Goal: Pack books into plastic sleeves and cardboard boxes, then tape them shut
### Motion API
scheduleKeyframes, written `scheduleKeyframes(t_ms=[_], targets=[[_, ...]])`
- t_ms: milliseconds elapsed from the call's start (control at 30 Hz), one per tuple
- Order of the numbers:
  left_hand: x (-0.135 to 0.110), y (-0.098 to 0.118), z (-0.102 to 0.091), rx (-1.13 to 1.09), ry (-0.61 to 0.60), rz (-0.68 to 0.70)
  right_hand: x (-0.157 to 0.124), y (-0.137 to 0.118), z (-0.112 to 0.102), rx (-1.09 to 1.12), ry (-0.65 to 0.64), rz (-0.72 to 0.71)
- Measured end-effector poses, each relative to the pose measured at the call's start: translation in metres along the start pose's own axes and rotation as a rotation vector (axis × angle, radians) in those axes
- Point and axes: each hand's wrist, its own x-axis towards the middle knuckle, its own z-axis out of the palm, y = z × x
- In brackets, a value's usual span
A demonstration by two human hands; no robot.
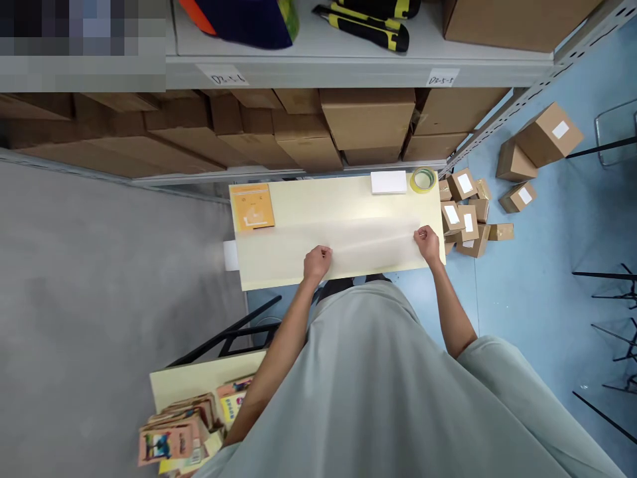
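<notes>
A translucent plastic sheet (373, 242) lies spread across the pale yellow tabletop (323, 196). My left hand (317, 263) pinches its near edge, around the middle of the table. Closed in the same way, my right hand (428, 244) grips the sheet by the table's right end. An orange, flat booklet or packet (253, 206) sits at the left end, its lower edge close to the sheet or under it. At the far right side are a white stack of cards or small box (388, 182) and a roll of tape (423, 180).
Shelving with cardboard boxes (368, 119) stands beyond the table; utility knives (371, 28) lie on its upper shelf. Several labelled cartons (468, 222) are piled on the floor to the right. Behind my left arm, a second table (199, 377) bears stacked books (169, 441).
</notes>
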Motion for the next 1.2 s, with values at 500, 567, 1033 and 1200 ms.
scheduleKeyframes(t_ms=[500, 567, 1033, 1200], targets=[[0.007, -0.021, 0.028, 0.010, -0.046, 0.079, -0.015, 0.002, 0.041, -0.195, 0.078, -0.106], [0.011, -0.030, 0.022, 0.015, -0.027, 0.061, -0.027, -0.014, 0.062, -0.192, -0.037, -0.161], [0.046, -0.119, -0.050, -0.044, 0.080, -0.062, -0.080, -0.141, 0.225, -0.325, -0.570, -0.344], [0.053, -0.161, -0.075, -0.101, 0.054, -0.109, -0.084, -0.174, 0.273, -0.337, -0.596, -0.334]])
